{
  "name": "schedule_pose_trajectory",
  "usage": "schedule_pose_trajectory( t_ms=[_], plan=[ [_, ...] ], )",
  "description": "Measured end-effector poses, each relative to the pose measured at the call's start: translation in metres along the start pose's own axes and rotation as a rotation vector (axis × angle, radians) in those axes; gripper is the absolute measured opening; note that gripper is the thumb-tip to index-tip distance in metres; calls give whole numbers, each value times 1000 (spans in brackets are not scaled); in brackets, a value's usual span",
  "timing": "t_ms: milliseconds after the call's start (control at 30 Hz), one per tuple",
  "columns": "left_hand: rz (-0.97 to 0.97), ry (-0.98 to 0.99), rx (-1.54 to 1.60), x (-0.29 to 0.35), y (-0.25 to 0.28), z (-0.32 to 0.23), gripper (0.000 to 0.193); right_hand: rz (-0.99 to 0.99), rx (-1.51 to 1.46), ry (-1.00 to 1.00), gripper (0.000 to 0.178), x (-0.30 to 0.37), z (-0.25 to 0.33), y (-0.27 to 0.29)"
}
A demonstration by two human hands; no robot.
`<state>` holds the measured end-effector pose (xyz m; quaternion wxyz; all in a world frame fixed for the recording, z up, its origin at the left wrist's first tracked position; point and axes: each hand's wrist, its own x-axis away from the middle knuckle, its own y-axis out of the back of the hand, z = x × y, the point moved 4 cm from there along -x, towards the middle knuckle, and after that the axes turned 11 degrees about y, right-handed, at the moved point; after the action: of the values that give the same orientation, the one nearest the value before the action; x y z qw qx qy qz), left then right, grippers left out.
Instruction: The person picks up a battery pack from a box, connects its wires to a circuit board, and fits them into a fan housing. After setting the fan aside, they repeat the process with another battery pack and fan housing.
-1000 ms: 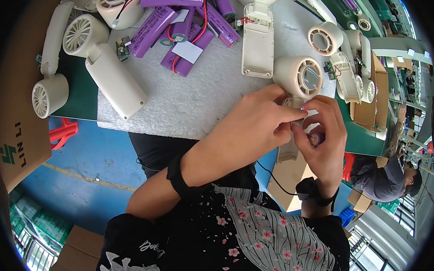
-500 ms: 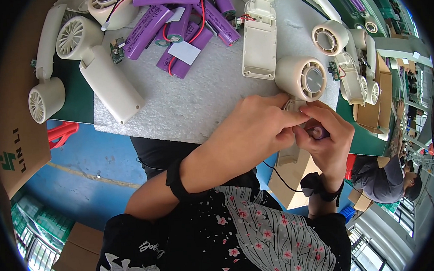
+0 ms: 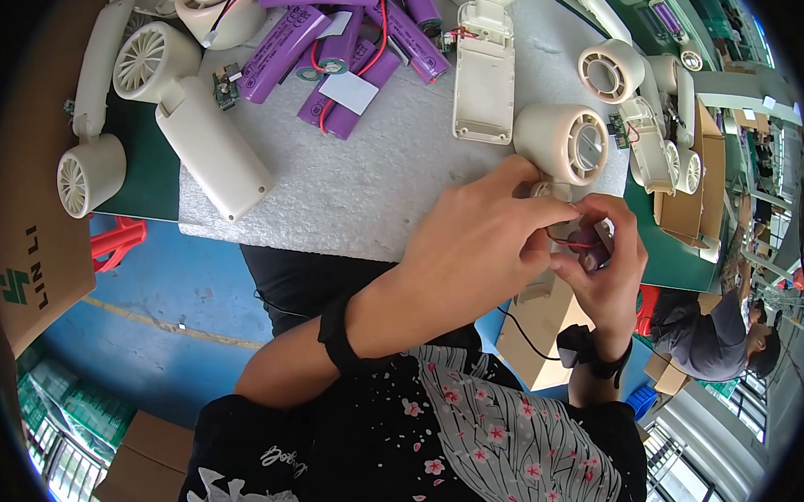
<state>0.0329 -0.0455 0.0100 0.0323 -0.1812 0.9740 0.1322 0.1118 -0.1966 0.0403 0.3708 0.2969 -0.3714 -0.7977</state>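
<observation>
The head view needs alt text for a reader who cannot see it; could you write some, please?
Both hands meet at the edge of a white foam mat: the right hand holds a purple battery cell with red wires, and the left hand pinches at it. Cream fan housings and more purple cells lie on the mat.

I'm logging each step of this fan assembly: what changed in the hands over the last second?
The left hand slid further right over the right hand, pinching at the red wires beside the purple battery cell, which stays in the right hand's grip. The fan housings and loose cells on the foam mat did not move.
</observation>
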Motion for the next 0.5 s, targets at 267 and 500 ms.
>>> schedule_pose_trajectory(
  t_ms=[267, 500],
  plan=[
    [-62, 89, -77, 6, -8, -4, 33, -110, 74, 173, 48, 23, 0, 20],
    [-133, 58, -126, 10, -13, -2, 35, -27, 132, 22, 18, 33, -1, 34]
  ],
)
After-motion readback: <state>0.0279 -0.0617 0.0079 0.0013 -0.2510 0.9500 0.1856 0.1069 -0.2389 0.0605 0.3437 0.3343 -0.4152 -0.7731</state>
